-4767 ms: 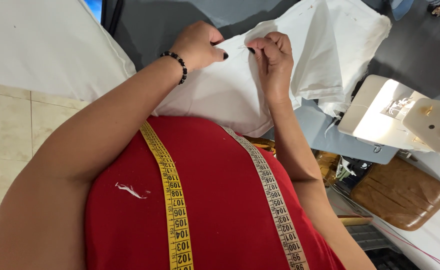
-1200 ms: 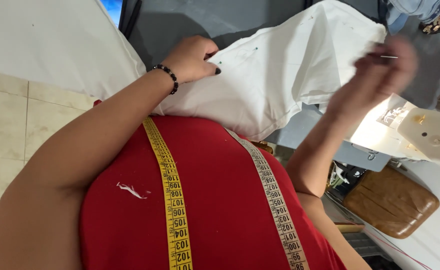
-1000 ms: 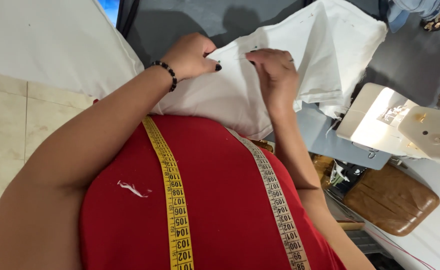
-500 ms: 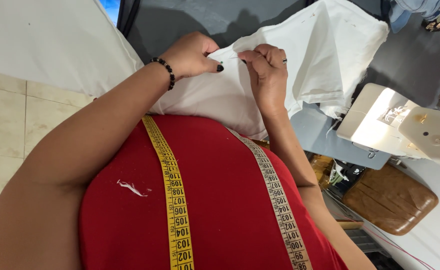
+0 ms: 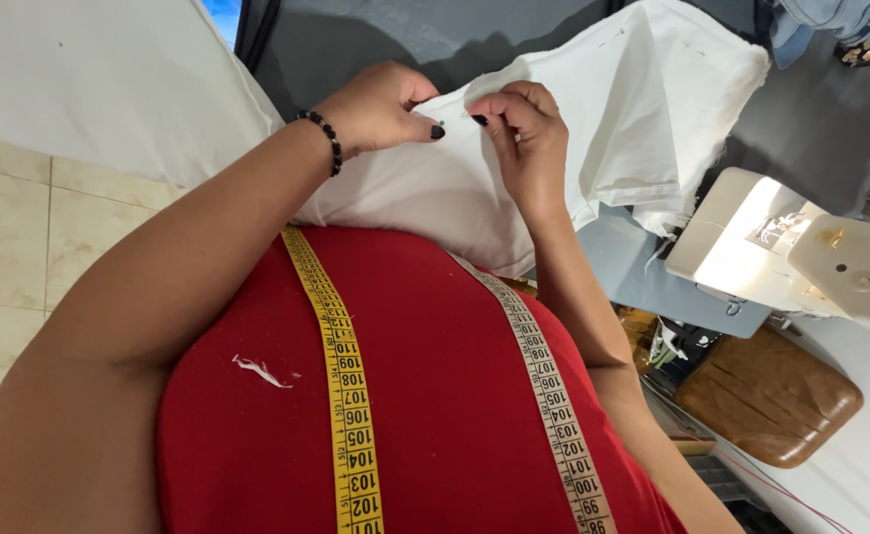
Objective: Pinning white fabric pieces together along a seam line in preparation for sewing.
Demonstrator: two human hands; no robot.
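A piece of white fabric (image 5: 652, 109) lies across the grey table in front of me, its near part bunched against my red shirt. My left hand (image 5: 376, 104), with a dark bead bracelet at the wrist, pinches the folded near edge of the cloth. My right hand (image 5: 524, 129) faces it a few centimetres away, fingers pinched together on the same fold. Something tiny and greenish shows between the two thumbs; I cannot tell what it is. A yellow tape measure (image 5: 341, 396) hangs around my neck over the shirt.
A white sewing machine (image 5: 801, 257) with its lamp lit stands at the right on the grey table (image 5: 356, 40). A brown pad (image 5: 766, 396) lies below it. More white cloth (image 5: 89, 79) hangs at the left over a tiled floor (image 5: 20, 237).
My right hand swung out to the right about a second ago, then came back to the fold beside my left hand. Both hands now pinch the edge closer together.
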